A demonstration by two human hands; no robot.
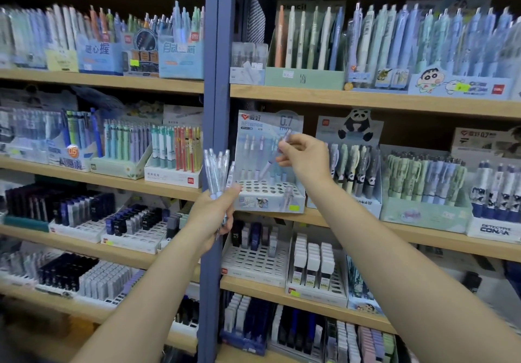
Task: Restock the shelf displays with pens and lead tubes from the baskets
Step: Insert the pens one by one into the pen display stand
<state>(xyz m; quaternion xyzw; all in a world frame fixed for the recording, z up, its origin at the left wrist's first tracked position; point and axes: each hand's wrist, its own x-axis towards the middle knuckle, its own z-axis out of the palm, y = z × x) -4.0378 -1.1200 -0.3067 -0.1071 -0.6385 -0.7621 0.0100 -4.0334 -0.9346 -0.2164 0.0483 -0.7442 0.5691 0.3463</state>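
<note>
Wooden shelves (pixel 366 100), packed pen displays (pixel 307 50)

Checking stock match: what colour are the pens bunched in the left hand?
Clear barrels with pale lilac-blue grips, seen in the head view: pens, left hand.

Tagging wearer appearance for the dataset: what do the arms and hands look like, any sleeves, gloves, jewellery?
Both forearms are bare up to the frame edge, so no sleeves show. The left hand and right hand wear no gloves. No watch, bracelet or ring is visible on either wrist or on the fingers that show. No markings or tape.
</note>
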